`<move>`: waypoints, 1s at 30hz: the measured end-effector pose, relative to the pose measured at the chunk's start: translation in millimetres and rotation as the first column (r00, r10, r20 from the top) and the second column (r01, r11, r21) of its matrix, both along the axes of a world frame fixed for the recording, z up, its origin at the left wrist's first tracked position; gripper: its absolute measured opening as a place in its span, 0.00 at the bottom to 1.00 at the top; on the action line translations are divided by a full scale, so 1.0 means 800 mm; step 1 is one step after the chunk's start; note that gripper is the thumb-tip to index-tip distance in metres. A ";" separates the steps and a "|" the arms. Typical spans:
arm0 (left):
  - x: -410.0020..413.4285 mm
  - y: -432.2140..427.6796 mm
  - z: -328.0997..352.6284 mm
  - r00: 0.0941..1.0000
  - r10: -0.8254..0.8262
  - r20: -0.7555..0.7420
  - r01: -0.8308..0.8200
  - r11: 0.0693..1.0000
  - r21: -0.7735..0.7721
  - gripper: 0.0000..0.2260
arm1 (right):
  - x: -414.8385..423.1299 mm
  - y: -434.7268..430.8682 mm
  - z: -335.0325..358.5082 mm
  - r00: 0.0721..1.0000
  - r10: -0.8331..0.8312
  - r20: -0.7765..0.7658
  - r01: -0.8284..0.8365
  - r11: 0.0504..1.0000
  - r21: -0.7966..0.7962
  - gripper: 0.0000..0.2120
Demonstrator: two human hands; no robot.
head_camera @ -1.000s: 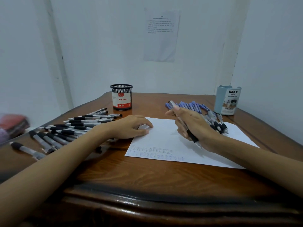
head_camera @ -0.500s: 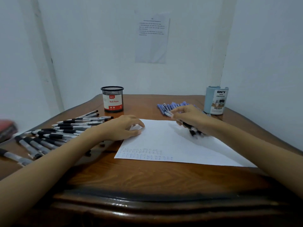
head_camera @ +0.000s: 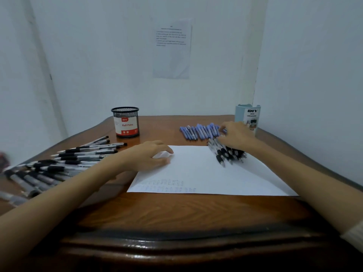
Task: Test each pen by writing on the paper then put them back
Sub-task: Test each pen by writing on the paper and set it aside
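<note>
A white paper [head_camera: 196,169] lies on the wooden table [head_camera: 176,213], with rows of small blue pen marks [head_camera: 167,186] near its front edge. My left hand [head_camera: 149,156] rests palm down on the paper's far left corner, fingers loosely curled, holding nothing. My right hand [head_camera: 235,136] lies palm down at the far right. Its fingertips touch the right end of a row of blue pens [head_camera: 200,131], and its palm covers part of a bunch of black-grip pens [head_camera: 224,154] on the paper's far right corner. Whether the fingers grip a pen is hidden.
Several black-grip pens [head_camera: 68,160] are spread over the table's left side. A black mesh cup labelled Ball Pens [head_camera: 125,122] stands at the back left, a pale blue desk organizer [head_camera: 247,116] at the back right. White walls enclose the table.
My right hand has set the black-grip pen it held down among the bunch on the paper's corner and moved back to the blue pens. My left hand stayed put.
</note>
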State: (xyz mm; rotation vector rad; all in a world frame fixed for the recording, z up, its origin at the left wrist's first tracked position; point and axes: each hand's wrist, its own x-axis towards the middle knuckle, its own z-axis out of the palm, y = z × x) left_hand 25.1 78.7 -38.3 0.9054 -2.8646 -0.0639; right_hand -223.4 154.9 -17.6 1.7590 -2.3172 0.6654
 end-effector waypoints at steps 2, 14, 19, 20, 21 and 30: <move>0.011 0.000 0.007 1.000 0.023 -0.018 -0.023 0.999 -0.023 0.16 | 0.013 0.001 0.005 0.999 0.025 -0.041 -0.026 0.999 -0.036 0.15; 0.184 -0.060 0.027 0.830 0.529 -0.177 -0.541 0.841 -0.027 0.16 | 0.209 -0.102 0.011 0.844 0.534 0.059 -0.536 0.843 0.042 0.12; 0.223 -0.068 0.007 0.757 0.630 -0.173 -0.625 0.776 0.085 0.17 | 0.255 -0.164 -0.006 0.814 0.579 -0.036 -0.572 0.811 0.121 0.16; 0.223 -0.067 0.006 0.753 0.634 -0.177 -0.625 0.773 0.108 0.17 | 0.257 -0.177 -0.011 0.823 0.565 -0.056 -0.553 0.820 0.147 0.16; 0.223 -0.067 0.005 0.752 0.636 -0.176 -0.625 0.772 0.119 0.17 | 0.258 -0.187 -0.017 0.833 0.549 -0.073 -0.530 0.828 0.181 0.15; 0.227 -0.070 0.005 0.756 0.624 -0.200 -0.617 0.780 0.103 0.16 | 0.234 -0.192 -0.016 0.722 0.592 0.359 -0.642 0.766 0.027 0.05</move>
